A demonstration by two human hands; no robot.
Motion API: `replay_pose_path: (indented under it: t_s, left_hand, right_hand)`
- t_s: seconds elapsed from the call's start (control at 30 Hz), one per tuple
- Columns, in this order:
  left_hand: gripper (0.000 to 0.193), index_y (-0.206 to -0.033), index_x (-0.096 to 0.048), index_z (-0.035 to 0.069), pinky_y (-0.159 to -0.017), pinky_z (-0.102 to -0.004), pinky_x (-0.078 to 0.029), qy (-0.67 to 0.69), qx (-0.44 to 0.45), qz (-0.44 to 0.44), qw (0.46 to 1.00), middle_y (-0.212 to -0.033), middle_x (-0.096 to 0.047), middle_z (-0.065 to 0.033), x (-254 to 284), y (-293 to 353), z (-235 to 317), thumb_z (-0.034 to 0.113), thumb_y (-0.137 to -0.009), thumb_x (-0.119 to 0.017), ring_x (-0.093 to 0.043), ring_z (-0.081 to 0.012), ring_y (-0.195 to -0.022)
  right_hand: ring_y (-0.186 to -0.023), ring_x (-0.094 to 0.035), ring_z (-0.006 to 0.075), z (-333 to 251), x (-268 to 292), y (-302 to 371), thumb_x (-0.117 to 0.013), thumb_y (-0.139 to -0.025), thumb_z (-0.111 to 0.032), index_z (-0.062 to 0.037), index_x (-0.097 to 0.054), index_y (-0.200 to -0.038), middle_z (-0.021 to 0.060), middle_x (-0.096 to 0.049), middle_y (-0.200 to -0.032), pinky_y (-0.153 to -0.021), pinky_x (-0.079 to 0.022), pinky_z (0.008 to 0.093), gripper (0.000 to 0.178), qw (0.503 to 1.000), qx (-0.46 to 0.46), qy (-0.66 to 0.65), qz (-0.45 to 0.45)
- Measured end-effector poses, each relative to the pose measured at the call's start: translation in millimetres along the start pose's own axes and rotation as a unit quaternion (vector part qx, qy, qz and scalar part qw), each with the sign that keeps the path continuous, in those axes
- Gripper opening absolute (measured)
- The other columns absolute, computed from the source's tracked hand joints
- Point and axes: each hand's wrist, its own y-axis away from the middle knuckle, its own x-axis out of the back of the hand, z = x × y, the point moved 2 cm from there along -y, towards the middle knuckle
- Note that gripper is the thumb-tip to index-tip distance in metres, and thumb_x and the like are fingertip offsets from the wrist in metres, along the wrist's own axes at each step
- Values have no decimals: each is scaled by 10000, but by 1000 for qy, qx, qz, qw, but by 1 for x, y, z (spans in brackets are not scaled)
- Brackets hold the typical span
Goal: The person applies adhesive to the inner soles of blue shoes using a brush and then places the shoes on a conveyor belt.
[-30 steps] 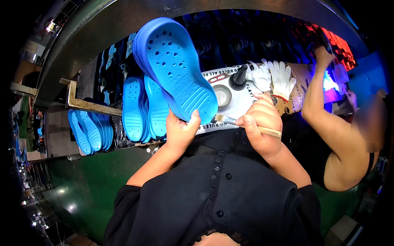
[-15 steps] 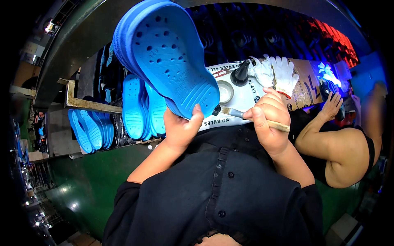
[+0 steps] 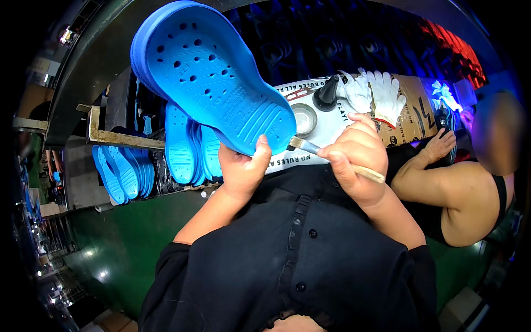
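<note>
A blue shoe sole (image 3: 213,77) with holes in its wide end and ridges at its narrow end is tilted up in front of me. My left hand (image 3: 246,169) grips the narrow end, thumb on the ridged face. Between the fingers of my right hand (image 3: 357,160) is a paintbrush (image 3: 362,171) with a pale wooden handle. Its bristle tip is at the sole's narrow edge; whether it touches, I cannot tell. Just beyond the brush sits a small round dish (image 3: 303,120), beside a black cone-shaped bottle (image 3: 327,93).
White gloves (image 3: 385,97) lie on the printed sheet by the bottle. To the left stand more blue soles (image 3: 180,146) and a further stack (image 3: 124,174), near a metal bracket (image 3: 119,138). At the right a co-worker (image 3: 459,188) works beside a bright blue light.
The sole has swung to the left at its wide end, and the stacked layers at its edge show less. My right hand has brought the brush slightly left. The co-worker has leaned in.
</note>
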Motion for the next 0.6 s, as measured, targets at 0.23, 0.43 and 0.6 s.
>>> replay_pose_path:
  t_s: [0.23,0.43,0.6]
  left_hand:
    - [345,-1103,-519,-56,-794,-290,-481,-59,-83,-15,995,-1013,-614,-117,5,4,-11,-13,-782,-636,-601,-168,-885]
    - [339,-1080,-528,-53,-789,-283,-478,-136,-200,-17,970,-993,-610,-104,2,-2,-4,-9,-770,-656,-600,-172,-875]
    - [347,-1102,-527,-49,-800,-290,-477,-86,-167,-7,982,-1004,-609,-103,0,-1,-4,0,-780,-645,-601,-175,-883]
  right_hand:
    - [-592,-542,203,9,3,8,-641,-817,-147,-89,-665,-675,24,-567,-593,-886,-400,395,155,999,-35,-25,22]
    - [-558,-528,206,1,-6,-1,-648,-804,-162,-91,-633,-631,29,-564,-587,-867,-400,394,188,1000,-2,5,18]
    - [-557,-531,205,-2,-1,3,-644,-805,-154,-98,-640,-619,22,-553,-560,-871,-401,394,194,999,-26,15,13]
